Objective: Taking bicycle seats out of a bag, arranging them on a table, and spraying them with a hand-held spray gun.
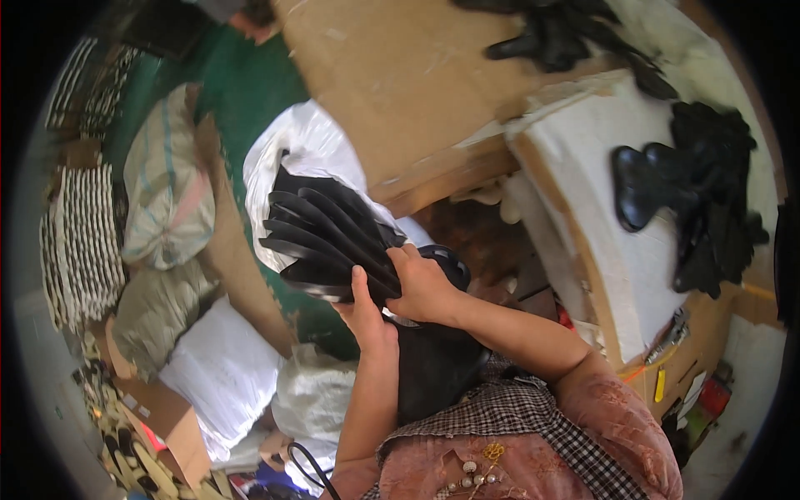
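Observation:
A fanned stack of black sole-shaped pieces is held between my two hands in the middle of the view. My left hand grips the near end from the left, its thumb pointing up along the edge. From the right, my right hand closes over the same end, fingertips on top of the pieces. Behind and partly around the far end is an open white sack. Black material lies across my lap, below my wrists.
A brown board-topped table stands ahead, with black pieces on it. More glossy black pieces lie on a white-covered slab at right. Several sacks, a cardboard box and stacked striped pieces stand at left.

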Demonstrator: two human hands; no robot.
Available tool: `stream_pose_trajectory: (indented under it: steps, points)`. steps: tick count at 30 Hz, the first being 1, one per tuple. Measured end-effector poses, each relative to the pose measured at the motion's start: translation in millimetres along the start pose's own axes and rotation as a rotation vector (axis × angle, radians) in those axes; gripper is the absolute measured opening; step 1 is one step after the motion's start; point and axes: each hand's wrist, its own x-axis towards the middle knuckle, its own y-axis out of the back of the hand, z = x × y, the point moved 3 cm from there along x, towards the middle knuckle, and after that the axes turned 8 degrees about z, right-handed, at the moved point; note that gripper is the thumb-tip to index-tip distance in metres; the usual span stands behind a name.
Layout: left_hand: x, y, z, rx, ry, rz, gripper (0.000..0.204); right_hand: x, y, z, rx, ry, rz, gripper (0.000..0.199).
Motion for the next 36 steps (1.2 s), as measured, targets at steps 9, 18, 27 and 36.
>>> stream_pose_trajectory:
  steps: [9, 18, 27, 36]
  points:
    - [-270.5, -190.3, 8.8, -0.168, -0.166, -0.845, 0.054, -172.1, 289.6, 43.7, 0.081, 0.124, 0.74, 0.064]
    - [-503.3, -382.0, -129.9, 0.478, -1.079, -1.452, 0.093, -379.8, 536.2, 305.4, 0.439, -0.119, 1.589, 0.076]
    - [-427.8, -337.2, -240.9, 0.953, -1.065, -1.712, 0.089, -485.6, 334.7, 417.8, 0.092, -0.882, 1.309, 0.048]
    - [-375.5, -277.4, -288.9, 1.236, -0.692, -1.787, 0.051, -422.4, 298.7, 364.0, -0.265, -0.985, 1.014, 0.073]
